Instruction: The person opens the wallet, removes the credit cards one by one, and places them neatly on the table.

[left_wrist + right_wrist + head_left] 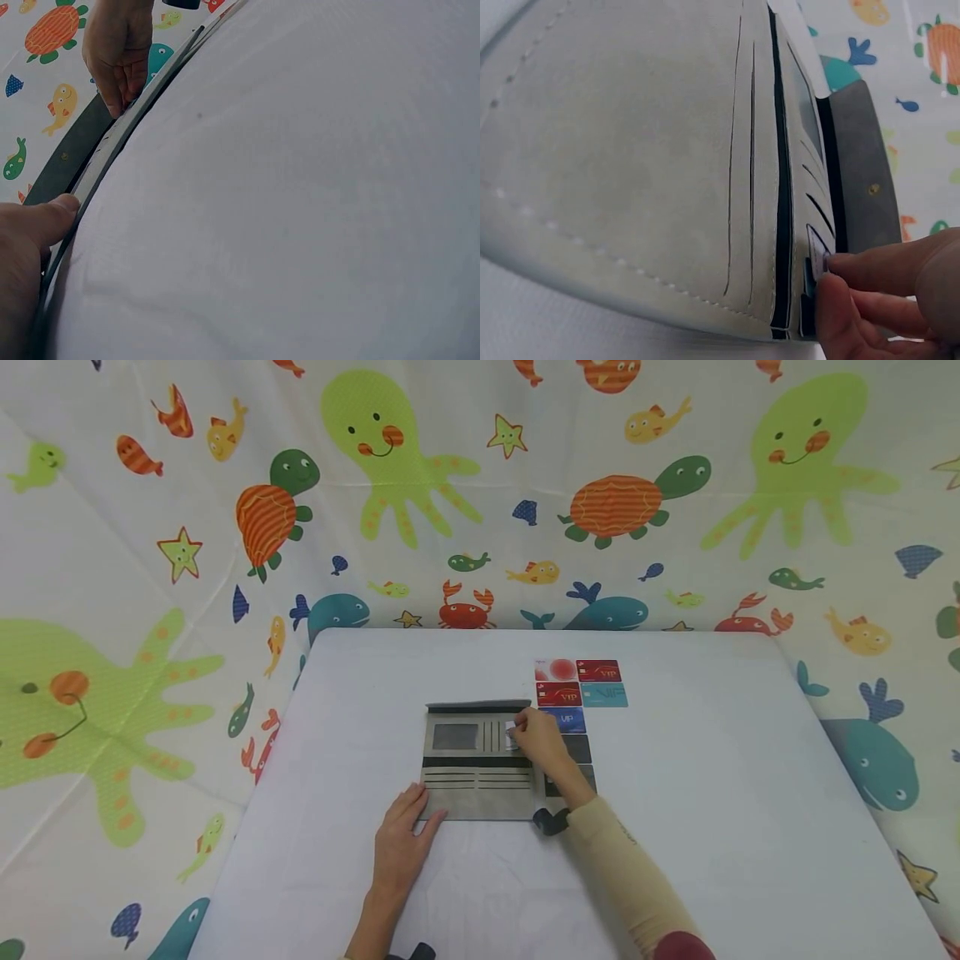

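Observation:
A grey long wallet (480, 803) lies unfolded on the white table, showing card slots, a clear window (455, 737) and a dark flap with a snap (874, 189). At its lower left corner my left hand (401, 843) holds the edge, thumb (61, 210) along the near rim; its other fingers are mostly hidden in the left wrist view. Over the slots on the wallet's upper right, my right hand (542, 742) pinches a whitish card (512, 735) between thumb and index finger. That card (817, 251) sits partly inside a slot.
Right of the wallet lie several cards: a white and red one (556, 670), red VIP cards (599, 671), a teal one (604, 695), a blue one (572, 721) and dark ones (577, 749) partly behind the right arm. A sea-animal curtain (480, 560) hangs behind the table (712, 760).

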Demonstrator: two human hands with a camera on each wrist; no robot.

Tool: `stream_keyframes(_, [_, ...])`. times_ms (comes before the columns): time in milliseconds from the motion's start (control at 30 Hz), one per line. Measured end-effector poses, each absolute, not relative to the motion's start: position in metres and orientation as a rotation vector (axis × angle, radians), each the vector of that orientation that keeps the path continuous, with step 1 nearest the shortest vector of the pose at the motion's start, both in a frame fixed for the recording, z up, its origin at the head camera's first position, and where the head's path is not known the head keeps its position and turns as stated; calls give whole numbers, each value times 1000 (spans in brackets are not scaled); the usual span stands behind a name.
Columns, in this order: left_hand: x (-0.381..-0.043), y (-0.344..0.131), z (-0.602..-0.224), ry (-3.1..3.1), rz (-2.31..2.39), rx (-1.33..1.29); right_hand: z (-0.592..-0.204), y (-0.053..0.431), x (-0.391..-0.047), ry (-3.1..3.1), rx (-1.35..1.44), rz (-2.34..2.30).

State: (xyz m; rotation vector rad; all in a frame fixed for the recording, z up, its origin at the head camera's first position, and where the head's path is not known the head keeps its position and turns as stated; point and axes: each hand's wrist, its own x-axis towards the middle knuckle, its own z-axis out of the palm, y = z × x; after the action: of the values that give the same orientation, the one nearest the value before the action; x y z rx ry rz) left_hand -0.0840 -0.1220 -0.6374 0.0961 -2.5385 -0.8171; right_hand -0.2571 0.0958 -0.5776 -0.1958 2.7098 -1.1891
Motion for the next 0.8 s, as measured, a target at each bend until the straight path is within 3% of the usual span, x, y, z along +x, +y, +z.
stream_keyframes(800, [-84, -123, -639, -2528, -829, 99, -573, 93, -274, 2590, -258, -1007])
